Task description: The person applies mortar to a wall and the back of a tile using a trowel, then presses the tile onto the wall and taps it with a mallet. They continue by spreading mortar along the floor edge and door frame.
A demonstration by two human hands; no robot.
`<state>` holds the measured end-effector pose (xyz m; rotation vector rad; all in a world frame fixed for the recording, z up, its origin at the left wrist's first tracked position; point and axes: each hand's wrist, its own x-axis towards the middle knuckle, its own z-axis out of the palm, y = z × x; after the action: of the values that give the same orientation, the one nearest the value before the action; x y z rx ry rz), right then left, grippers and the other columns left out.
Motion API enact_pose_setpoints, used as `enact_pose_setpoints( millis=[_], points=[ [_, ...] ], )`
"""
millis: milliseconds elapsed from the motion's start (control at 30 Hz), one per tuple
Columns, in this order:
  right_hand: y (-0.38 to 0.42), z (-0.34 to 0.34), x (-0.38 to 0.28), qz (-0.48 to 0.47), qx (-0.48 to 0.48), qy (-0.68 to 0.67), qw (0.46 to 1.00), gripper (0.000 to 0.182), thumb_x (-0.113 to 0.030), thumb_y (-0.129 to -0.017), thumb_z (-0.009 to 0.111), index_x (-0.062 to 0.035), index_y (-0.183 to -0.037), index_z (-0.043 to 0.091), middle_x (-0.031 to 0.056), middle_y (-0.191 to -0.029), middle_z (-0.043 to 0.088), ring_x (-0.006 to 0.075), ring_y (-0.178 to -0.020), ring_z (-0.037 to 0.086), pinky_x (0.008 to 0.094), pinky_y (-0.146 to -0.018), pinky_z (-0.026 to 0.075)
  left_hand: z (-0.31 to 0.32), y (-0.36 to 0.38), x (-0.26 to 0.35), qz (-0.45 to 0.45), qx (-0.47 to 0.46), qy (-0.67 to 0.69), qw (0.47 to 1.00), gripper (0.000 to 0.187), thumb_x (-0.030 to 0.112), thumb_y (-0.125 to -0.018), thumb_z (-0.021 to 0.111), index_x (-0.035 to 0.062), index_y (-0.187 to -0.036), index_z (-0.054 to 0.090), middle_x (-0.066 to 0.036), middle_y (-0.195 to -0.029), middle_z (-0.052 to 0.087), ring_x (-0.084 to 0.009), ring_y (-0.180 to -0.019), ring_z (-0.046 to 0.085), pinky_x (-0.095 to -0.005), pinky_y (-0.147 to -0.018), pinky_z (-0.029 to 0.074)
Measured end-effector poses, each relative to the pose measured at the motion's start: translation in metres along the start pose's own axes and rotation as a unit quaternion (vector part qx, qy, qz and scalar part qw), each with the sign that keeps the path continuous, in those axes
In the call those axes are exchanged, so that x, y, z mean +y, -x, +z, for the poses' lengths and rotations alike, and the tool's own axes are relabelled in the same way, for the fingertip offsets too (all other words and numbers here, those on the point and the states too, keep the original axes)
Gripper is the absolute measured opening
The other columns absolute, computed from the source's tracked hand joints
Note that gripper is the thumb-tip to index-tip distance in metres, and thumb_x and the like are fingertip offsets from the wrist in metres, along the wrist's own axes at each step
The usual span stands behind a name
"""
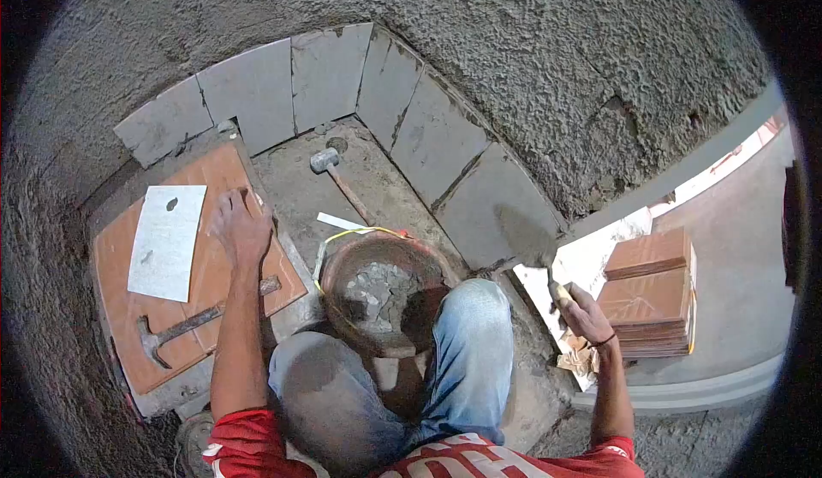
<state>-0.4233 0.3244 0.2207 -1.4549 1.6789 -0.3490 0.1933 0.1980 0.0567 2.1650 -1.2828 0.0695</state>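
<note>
My right hand (584,313) is wrapped around the handle of a trowel (524,236), whose blade overlaps the lower corner of a grey wall tile (490,200). On the left, my left hand (242,225) lies with fingers stretched on an orange tile (224,178), holding nothing. Beside it is a white rectangular tile (164,255) with a dark spot. A claw hammer (193,319) rests on the orange tiles, partly hidden under my left forearm. Between my knees stands a round tub (338,307) containing grey mortar (378,294).
A rubber mallet (342,185) lies on the rough floor ahead of the tub, near a white strip (341,221) and a yellow band (334,240). Grey tiles (250,92) line the base of the rough plastered wall (548,67). Stacked orange tiles (646,294) stand at right.
</note>
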Motion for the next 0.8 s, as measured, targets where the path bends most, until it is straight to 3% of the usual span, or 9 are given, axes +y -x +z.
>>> enact_pose_setpoints(
  millis=[100, 133, 200, 267, 333, 433, 533, 633, 800],
  points=[
    [-0.020, 0.034, -0.023, -0.110, 0.065, -0.127, 0.984, 0.032, -0.018, -0.099, 0.054, -0.0006, -0.126, 0.052, 0.0068, -0.089, 0.062, 0.0123, -0.068, 0.058, 0.0280, -0.059, 0.048, 0.005, 0.001, -0.009, 0.041, 0.023, 0.004, 0.999, 0.059, 0.034, -0.083, 0.075, 0.0044, -0.132, 0.061, -0.018, -0.134, 0.056, -0.0393, -0.130, 0.049, -0.0561, -0.110, 0.036],
    [-0.036, 0.045, -0.030, -0.105, 0.095, -0.169, 0.975, 0.035, -0.021, -0.100, 0.052, -0.0008, -0.128, 0.056, 0.0055, -0.085, 0.060, 0.0115, -0.062, 0.055, 0.0281, -0.056, 0.046, 0.005, 0.001, -0.010, 0.048, 0.026, 0.001, 0.998, 0.059, 0.034, -0.083, 0.075, 0.0044, -0.132, 0.061, -0.018, -0.134, 0.056, -0.0393, -0.130, 0.049, -0.0561, -0.110, 0.036],
    [-0.044, 0.072, -0.100, -0.086, 0.048, -0.363, 0.926, 0.044, -0.036, -0.105, 0.049, -0.0019, -0.131, 0.058, 0.0042, -0.081, 0.058, 0.0117, -0.051, 0.048, 0.0273, -0.051, 0.044, 0.003, 0.000, -0.013, 0.055, 0.019, 0.041, 0.997, 0.055, 0.032, -0.083, 0.075, 0.0046, -0.128, 0.062, -0.018, -0.130, 0.058, -0.0389, -0.127, 0.052, -0.0552, -0.109, 0.037],
    [-0.065, 0.094, -0.129, -0.096, -0.032, -0.547, 0.831, 0.041, -0.037, -0.106, 0.050, -0.0025, -0.125, 0.058, 0.0043, -0.080, 0.058, 0.0128, -0.055, 0.051, 0.0273, -0.052, 0.044, 0.001, 0.000, -0.010, 0.060, 0.029, 0.042, 0.997, 0.053, 0.031, -0.083, 0.075, 0.0045, -0.127, 0.062, -0.018, -0.128, 0.059, -0.0390, -0.125, 0.053, -0.0548, -0.108, 0.038],
    [-0.096, 0.118, -0.168, -0.102, -0.123, -0.661, 0.733, 0.023, -0.027, -0.102, 0.058, -0.0057, -0.112, 0.057, 0.0050, -0.087, 0.059, 0.0147, -0.071, 0.056, 0.0303, -0.061, 0.050, 0.010, -0.002, -0.017, 0.060, 0.038, 0.079, 0.994, 0.050, 0.030, -0.083, 0.074, 0.0040, -0.124, 0.062, -0.019, -0.124, 0.061, -0.0403, -0.122, 0.055, -0.0547, -0.106, 0.040],
    [-0.142, 0.155, -0.226, -0.084, -0.222, -0.753, 0.613, 0.013, -0.017, -0.098, 0.060, -0.0091, -0.093, 0.051, 0.0028, -0.079, 0.053, 0.0153, -0.068, 0.054, 0.0313, -0.062, 0.051, 0.009, -0.001, -0.015, 0.055, 0.046, 0.045, 0.996, 0.050, 0.030, -0.083, 0.074, 0.0038, -0.123, 0.062, -0.019, -0.123, 0.061, -0.0406, -0.122, 0.055, -0.0547, -0.105, 0.040],
    [-0.198, 0.175, -0.263, -0.070, -0.249, -0.738, 0.624, 0.018, -0.020, -0.096, 0.059, -0.0107, -0.086, 0.048, 0.0014, -0.067, 0.048, 0.0165, -0.055, 0.050, 0.0326, -0.053, 0.049, 0.003, 0.002, -0.008, 0.059, 0.039, 0.049, 0.996, 0.050, 0.030, -0.083, 0.074, 0.0030, -0.123, 0.062, -0.020, -0.123, 0.061, -0.0410, -0.123, 0.055, -0.0553, -0.105, 0.041],
    [-0.239, 0.190, -0.300, -0.061, -0.248, -0.787, 0.562, 0.020, -0.020, -0.095, 0.060, -0.0110, -0.084, 0.046, 0.0024, -0.065, 0.049, 0.0175, -0.053, 0.050, 0.0341, -0.051, 0.049, 0.015, 0.000, -0.018, 0.081, 0.072, 0.022, 0.994, 0.049, 0.030, -0.083, 0.075, 0.0021, -0.122, 0.062, -0.020, -0.121, 0.062, -0.0413, -0.120, 0.056, -0.0553, -0.104, 0.041],
    [-0.273, 0.170, -0.334, -0.084, -0.105, -0.811, 0.570, 0.020, -0.018, -0.094, 0.059, -0.0108, -0.082, 0.045, 0.0048, -0.068, 0.051, 0.0199, -0.054, 0.050, 0.0370, -0.053, 0.051, 0.001, 0.003, -0.002, 0.089, 0.055, 0.064, 0.992, 0.047, 0.028, -0.082, 0.076, 0.0006, -0.118, 0.063, -0.021, -0.115, 0.063, -0.0408, -0.114, 0.058, -0.0526, -0.100, 0.044]
  ],
)
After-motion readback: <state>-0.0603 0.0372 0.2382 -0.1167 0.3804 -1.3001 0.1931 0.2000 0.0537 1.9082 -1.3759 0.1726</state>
